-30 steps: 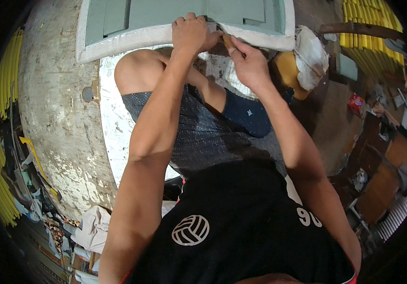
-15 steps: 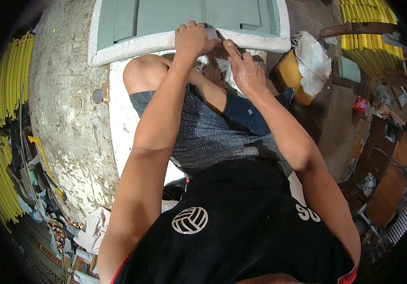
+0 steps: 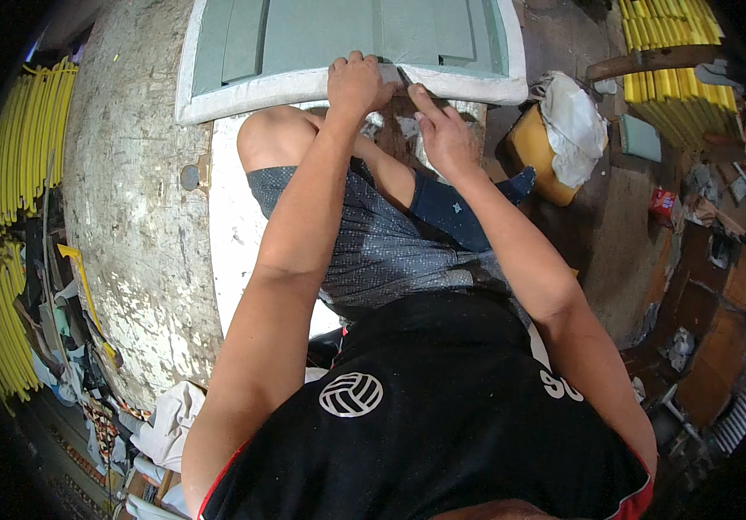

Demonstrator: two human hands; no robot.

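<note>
A flat grey-green panel (image 3: 321,43) with a white fabric border lies at the top of the view, its near edge just beyond my bent knee. My left hand (image 3: 357,85) rests on the near white border (image 3: 269,94), fingers curled over it and thumb pointing right. Just right of that thumb, my right hand (image 3: 449,139) is closed round a thin, dark, blade-like tool (image 3: 404,76), its index finger stretched along it. The tool's tip meets the border near the panel's middle. Most of the tool is hidden by my fingers, so its exact kind is unclear.
A worn, paint-flecked board (image 3: 130,173) lies at left. Yellow slatted pieces (image 3: 22,165) stand beyond it, with more yellow stacks (image 3: 676,87) at far right. A yellow container (image 3: 533,156) with a white plastic bag (image 3: 572,130) stands right of my foot. Scraps clutter the right side.
The panel and surroundings sit slightly shifted in view. Both hands stay at the near border; my right hand and the tool have moved a little nearer to me.
</note>
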